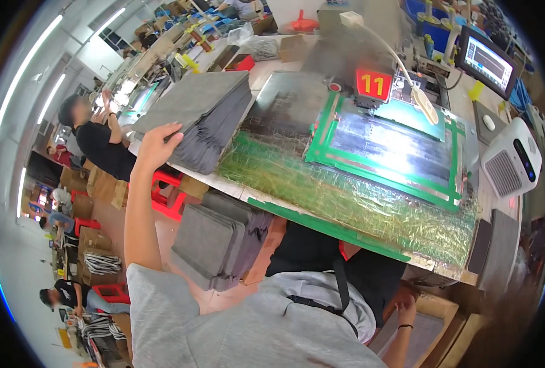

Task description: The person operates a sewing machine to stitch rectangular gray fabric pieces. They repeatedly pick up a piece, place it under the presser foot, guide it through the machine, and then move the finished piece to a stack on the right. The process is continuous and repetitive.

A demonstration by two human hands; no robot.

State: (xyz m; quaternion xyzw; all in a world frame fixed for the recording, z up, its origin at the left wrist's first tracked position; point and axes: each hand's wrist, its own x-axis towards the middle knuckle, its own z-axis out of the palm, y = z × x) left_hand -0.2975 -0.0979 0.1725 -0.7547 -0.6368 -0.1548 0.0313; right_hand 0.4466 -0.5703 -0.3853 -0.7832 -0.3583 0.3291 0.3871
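Note:
My left hand rests against the near left edge of a tall stack of grey fabric sheets on the table. Its thumb and forefinger are apart. Low on the right, my right hand reaches over a cardboard box with a grey sheet lying in it. The fingers of that hand look apart, with nothing visible in them. Right of the stack, a flat work bed carries a frame edged in green tape, brightly lit under a machine head.
More grey sheets are piled below the table edge. A white box-shaped device, a computer mouse and a monitor stand at the right. A bent lamp hangs over the bed. A co-worker works at the left, beside red stools.

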